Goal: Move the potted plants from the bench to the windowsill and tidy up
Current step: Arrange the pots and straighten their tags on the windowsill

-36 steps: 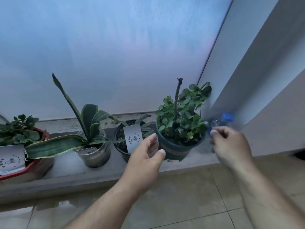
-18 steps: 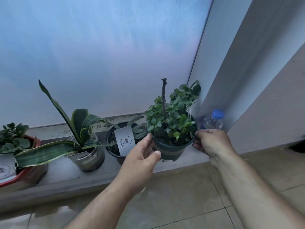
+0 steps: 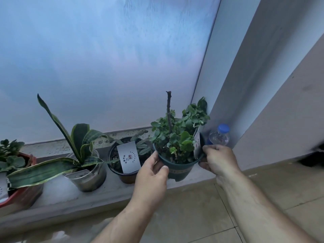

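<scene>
A dark green pot (image 3: 178,170) with a small leafy plant and a bare stick sits tilted at the right end of the grey windowsill (image 3: 108,192). My left hand (image 3: 150,174) holds the pot's left side, thumb on its front wall. My right hand (image 3: 218,160) grips the pot's right rim, where a white tag stands. To the left stand a black pot with a white card (image 3: 122,163), a metal pot with a snake plant (image 3: 87,174) and a red pot (image 3: 22,193).
A clear water bottle with a blue cap (image 3: 220,135) stands in the corner behind my right hand, against the white wall. Frosted glass rises behind the sill. Tan floor tiles (image 3: 201,216) lie below, with a dark object at the far right edge.
My right hand has come in from beside the bottle and closed on the green pot's right rim. My left hand has closed onto its left side. The pot now leans, and its white tag has come into view.
</scene>
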A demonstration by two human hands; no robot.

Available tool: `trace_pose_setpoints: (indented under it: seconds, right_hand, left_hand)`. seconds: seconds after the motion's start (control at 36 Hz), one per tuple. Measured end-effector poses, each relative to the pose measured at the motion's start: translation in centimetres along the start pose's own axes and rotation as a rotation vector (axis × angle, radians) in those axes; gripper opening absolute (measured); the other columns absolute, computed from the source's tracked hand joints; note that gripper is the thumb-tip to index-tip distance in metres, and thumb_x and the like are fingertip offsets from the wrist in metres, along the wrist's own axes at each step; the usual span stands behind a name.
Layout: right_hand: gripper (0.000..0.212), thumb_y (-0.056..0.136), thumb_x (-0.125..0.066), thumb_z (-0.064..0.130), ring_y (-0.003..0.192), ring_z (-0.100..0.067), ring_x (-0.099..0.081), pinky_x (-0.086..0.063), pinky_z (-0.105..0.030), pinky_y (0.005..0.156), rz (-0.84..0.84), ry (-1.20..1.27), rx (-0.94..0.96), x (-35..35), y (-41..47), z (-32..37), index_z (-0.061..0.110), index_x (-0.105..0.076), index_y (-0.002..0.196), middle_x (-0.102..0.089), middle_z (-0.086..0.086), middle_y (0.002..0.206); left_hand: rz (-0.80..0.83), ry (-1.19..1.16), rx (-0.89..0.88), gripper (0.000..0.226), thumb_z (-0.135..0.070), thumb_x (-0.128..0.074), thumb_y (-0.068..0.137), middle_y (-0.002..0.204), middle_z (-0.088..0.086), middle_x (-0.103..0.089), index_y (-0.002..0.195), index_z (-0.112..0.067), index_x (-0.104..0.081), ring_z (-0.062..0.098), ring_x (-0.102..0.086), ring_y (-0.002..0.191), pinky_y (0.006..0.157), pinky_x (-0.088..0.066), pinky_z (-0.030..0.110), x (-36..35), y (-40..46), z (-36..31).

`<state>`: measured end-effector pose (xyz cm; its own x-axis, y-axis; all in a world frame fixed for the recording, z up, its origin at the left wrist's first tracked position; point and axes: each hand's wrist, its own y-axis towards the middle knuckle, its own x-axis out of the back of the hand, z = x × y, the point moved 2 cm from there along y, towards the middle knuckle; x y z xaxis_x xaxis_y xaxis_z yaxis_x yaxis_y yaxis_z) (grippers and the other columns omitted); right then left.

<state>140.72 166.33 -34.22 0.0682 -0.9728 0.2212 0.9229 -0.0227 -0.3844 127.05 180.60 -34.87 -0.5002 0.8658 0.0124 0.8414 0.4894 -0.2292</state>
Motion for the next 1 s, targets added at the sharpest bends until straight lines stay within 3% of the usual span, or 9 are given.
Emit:
trace_pose_setpoints:
  seconds: [0.17,0.25,0.31,0.42,0.58,0.72,0.81,0.89,1.0]
  right_hand:
    - [0.015,0.096,-0.059,0.008,0.065,-0.022,-0.066,-0.062,-0.033,0.062,0.012,0.043,-0.059,-0.6,-0.7,-0.3,0.003,-0.067,0.085,-0.068,-0.014,0.076]
    - [0.012,0.095,-0.058,0.006,0.063,-0.021,-0.066,-0.062,-0.03,0.056,0.027,0.057,-0.09,-0.9,-1.1,-0.3,0.002,-0.065,0.086,-0.067,-0.016,0.075]
    - [0.01,0.095,-0.058,0.006,0.063,-0.02,-0.066,-0.06,-0.029,0.052,0.048,0.06,-0.102,-0.8,-1.1,0.0,0.001,-0.066,0.09,-0.068,-0.015,0.075]
    - [0.012,0.095,-0.059,0.012,0.067,-0.021,-0.068,-0.063,-0.037,0.067,0.043,0.026,-0.075,-0.4,-0.7,0.3,0.003,-0.067,0.091,-0.069,-0.013,0.079]
    - [0.015,0.095,-0.06,0.01,0.064,-0.023,-0.068,-0.064,-0.039,0.073,0.006,0.021,-0.056,-0.8,-0.5,0.1,-0.003,-0.067,0.091,-0.069,-0.016,0.074]
    - [0.015,0.095,-0.058,0.01,0.067,-0.022,-0.07,-0.064,-0.036,0.066,0.035,0.062,-0.096,-1.5,-0.8,-0.6,-0.003,-0.065,0.097,-0.07,-0.017,0.08]
    - [0.015,0.095,-0.059,0.012,0.069,-0.023,-0.07,-0.063,-0.034,0.061,0.061,0.08,-0.119,-1.4,-0.7,-0.7,-0.001,-0.064,0.099,-0.069,-0.017,0.087]
    - [0.013,0.094,-0.06,0.013,0.072,-0.024,-0.069,-0.064,-0.038,0.069,0.051,0.058,-0.094,-1.0,-0.6,-0.3,0.001,-0.065,0.097,-0.068,-0.016,0.086]
    - [0.012,0.093,-0.06,0.009,0.064,-0.022,-0.068,-0.064,-0.041,0.074,0.02,0.051,-0.065,-1.0,-0.4,-0.2,-0.001,-0.067,0.094,-0.069,-0.017,0.076]
  left_hand:
    - [0.054,-0.04,0.055,0.064,0.004,-0.047,0.099,0.12,-0.033,-0.057,0.154,-0.025,-0.031,-0.031,-0.055,0.092,0.076,-0.045,-0.002,1.0,1.4,-0.2]
    - [0.053,-0.089,0.081,0.063,0.003,-0.048,0.099,0.135,-0.024,-0.056,0.154,-0.027,-0.034,-0.023,-0.055,0.109,0.097,-0.044,0.009,1.4,1.8,0.1]
    - [0.019,-0.085,0.057,0.062,0.001,-0.049,0.099,0.14,-0.017,-0.057,0.153,-0.026,-0.036,-0.014,-0.055,0.118,0.097,-0.043,0.009,1.0,1.5,0.3]
    - [0.019,-0.07,0.028,0.057,0.004,-0.05,0.097,0.122,-0.026,-0.065,0.143,-0.031,-0.046,-0.015,-0.059,0.111,0.082,-0.048,0.003,-0.5,0.3,0.3]
    - [0.108,-0.058,0.052,0.064,0.006,-0.047,0.098,0.133,-0.026,-0.061,0.151,-0.03,-0.039,-0.015,-0.055,0.118,0.091,-0.044,0.002,0.7,1.0,0.5]
    - [0.136,-0.069,0.086,0.067,0.004,-0.046,0.099,0.137,-0.027,-0.058,0.154,-0.033,-0.033,-0.011,-0.051,0.126,0.107,-0.039,0.018,1.9,2.2,0.9]
    - [0.087,-0.08,0.068,0.061,0.003,-0.047,0.1,0.137,-0.023,-0.059,0.152,-0.026,-0.037,-0.012,-0.054,0.121,0.097,-0.043,0.008,1.5,1.8,0.7]
    - [0.038,-0.054,0.059,0.052,0.003,-0.047,0.099,0.128,-0.021,-0.061,0.143,-0.023,-0.046,-0.013,-0.058,0.111,0.083,-0.044,-0.003,0.5,0.7,0.3]
    - [0.106,-0.072,0.069,0.065,0.007,-0.046,0.097,0.14,-0.016,-0.059,0.153,-0.025,-0.036,-0.01,-0.055,0.122,0.107,-0.042,0.016,0.1,0.2,0.2]
